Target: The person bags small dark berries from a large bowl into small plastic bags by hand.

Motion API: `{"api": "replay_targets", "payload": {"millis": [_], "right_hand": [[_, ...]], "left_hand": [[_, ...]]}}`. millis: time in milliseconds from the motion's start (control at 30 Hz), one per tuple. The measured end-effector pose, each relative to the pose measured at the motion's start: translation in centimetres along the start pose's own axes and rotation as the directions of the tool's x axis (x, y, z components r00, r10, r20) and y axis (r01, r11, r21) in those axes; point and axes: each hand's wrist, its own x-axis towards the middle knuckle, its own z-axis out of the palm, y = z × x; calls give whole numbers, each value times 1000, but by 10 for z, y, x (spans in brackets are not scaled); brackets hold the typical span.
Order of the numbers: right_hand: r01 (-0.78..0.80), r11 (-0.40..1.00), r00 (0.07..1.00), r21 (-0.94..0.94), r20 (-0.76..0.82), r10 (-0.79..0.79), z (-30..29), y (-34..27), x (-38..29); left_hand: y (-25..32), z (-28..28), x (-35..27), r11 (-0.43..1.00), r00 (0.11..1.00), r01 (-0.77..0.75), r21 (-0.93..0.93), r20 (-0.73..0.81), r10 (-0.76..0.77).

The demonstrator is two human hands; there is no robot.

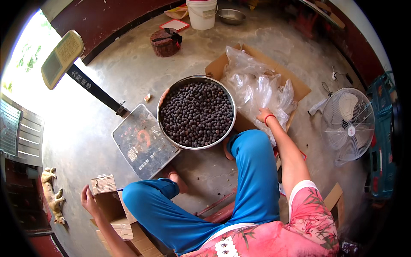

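Observation:
A round steel basin [234, 110] full of small dark purple fruits [196, 114] stands before me, its left part beside or over the platform of a scale [141, 144]. My right hand [265, 115], with a red bracelet on the wrist, reaches into clear plastic bags [257, 86] heaped in an open cardboard box [292, 77]; whether its fingers grip a bag I cannot tell. Out to the left, my left hand [90, 199] is raised above an open cardboard box [109, 205], its fingers partly bent, with nothing seen in it.
The scale's post [94, 90] leans up at the left. A standing fan [348, 123] and teal crates [380, 144] are at the right. A white bucket [201, 14], a metal bowl [231, 16] and a round container [165, 43] lie beyond. An animal [53, 196] lies at far left.

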Motion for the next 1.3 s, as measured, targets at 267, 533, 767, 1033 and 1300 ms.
{"api": "replay_targets", "payload": {"millis": [267, 533, 767, 1033, 1300], "right_hand": [[229, 434, 956, 871, -285, 68, -80, 32, 40], [304, 131, 717, 944, -136, -684, -175, -203, -90], [248, 128, 392, 960, 22, -920, -72, -284, -149], [953, 47, 192, 298, -480, -856, -86, -277, -130], [177, 150, 611, 973, 11, -791, -99, -260, -118]], "left_hand": [[176, 175, -43, 959, 821, -151, -240, 511, 257], [183, 289, -109, 894, 512, 8, -448, 770, 382], [137, 300, -108, 930, 708, 125, -344, 688, 159], [150, 259, -78, 863, 547, 431, -264, 837, -17], [128, 251, -53, 985, 563, -139, -101, 810, 163]]}}
